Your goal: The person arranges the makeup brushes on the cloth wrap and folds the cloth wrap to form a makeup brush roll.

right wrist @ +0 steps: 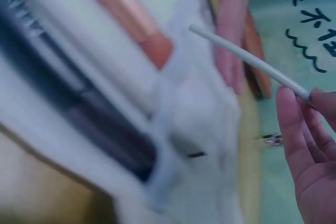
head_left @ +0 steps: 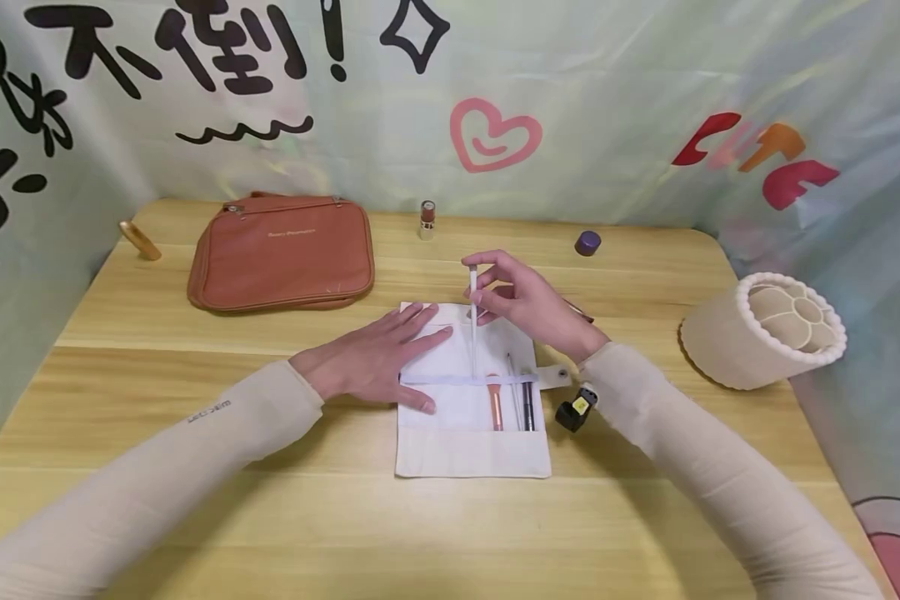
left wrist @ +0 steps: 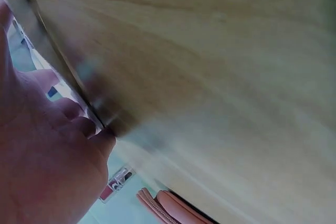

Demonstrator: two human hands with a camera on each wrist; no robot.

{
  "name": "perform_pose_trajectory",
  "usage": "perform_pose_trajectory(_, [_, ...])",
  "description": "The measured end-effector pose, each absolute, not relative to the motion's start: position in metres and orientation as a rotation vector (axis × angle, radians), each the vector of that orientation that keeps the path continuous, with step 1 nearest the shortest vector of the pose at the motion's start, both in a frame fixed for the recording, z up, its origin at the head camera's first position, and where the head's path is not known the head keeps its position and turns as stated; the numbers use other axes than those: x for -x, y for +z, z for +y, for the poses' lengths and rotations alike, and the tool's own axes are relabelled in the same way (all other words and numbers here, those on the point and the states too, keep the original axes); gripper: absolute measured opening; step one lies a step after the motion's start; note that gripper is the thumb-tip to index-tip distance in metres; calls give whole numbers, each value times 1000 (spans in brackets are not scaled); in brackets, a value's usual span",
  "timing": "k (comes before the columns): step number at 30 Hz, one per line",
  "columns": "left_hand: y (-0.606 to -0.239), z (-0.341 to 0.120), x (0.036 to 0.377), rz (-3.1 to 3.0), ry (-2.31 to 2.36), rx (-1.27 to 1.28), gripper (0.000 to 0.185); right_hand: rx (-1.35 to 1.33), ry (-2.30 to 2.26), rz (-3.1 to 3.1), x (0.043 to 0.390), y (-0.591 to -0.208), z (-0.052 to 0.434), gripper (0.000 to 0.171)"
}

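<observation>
A white fabric brush roll (head_left: pixel 450 454) lies unfolded on the wooden table. My left hand (head_left: pixel 375 354) rests spread on its left side, fingers straight. Above the roll, my right hand (head_left: pixel 528 300) pinches a slim white-handled makeup brush (head_left: pixel 474 333) between thumb and fingers; it stands upright, its lower end near the roll's cross strip. In the right wrist view the white handle (right wrist: pixel 247 56) sticks out from the fingertips. The roll's right part holds a copper-pink brush (head_left: pixel 496 404), a thin pale tool (head_left: pixel 515 392) and a dark-handled brush (head_left: pixel 528 404).
A brown zip bag (head_left: pixel 285 258) lies back left, beside a gold tube (head_left: pixel 140 240). Behind the roll stand a lipstick (head_left: pixel 427 219) and a purple-lidded jar (head_left: pixel 588 242). A cream lampshade (head_left: pixel 720 342) is at right. A small black device (head_left: pixel 576 410) is by the right cuff.
</observation>
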State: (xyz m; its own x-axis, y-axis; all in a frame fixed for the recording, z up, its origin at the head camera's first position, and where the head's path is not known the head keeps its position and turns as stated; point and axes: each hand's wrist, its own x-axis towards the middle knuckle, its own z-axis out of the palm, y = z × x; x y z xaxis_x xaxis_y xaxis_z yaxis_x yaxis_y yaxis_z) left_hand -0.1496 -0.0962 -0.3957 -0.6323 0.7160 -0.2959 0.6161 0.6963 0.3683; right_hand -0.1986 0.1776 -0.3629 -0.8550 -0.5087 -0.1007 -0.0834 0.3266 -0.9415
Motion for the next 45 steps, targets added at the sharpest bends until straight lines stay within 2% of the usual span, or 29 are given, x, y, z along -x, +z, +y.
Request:
perform_pose_trajectory(10, [-395,-93,151,2475,316,-1042,109,300,-1602,2258,207,-380,183,52])
perform_pose_trajectory(16, [-394,-92,151,2460,316,-1019,110,363,-1294,2261,198,-388,185,46])
perform_pose_trajectory(20, [-394,-92,151,2468,314,-1015,110,444,-1108,2364,190,-390,183,38])
perform_pose_trajectory(28, [-396,-93,150,2463,310,-1005,109,350,-1004,2475,180,-385,183,19])
perform_pose_trajectory(34, [-397,-94,150,2468,308,-997,109,476,-932,2454,174,-385,186,5])
perform_pose_trajectory(40, [-396,-95,150,2471,314,-994,110,599,-894,2401,171,-382,186,7])
perform_pose_trajectory(45, [-396,-95,150,2476,313,-1017,108,591,-888,2487,172,-375,192,11])
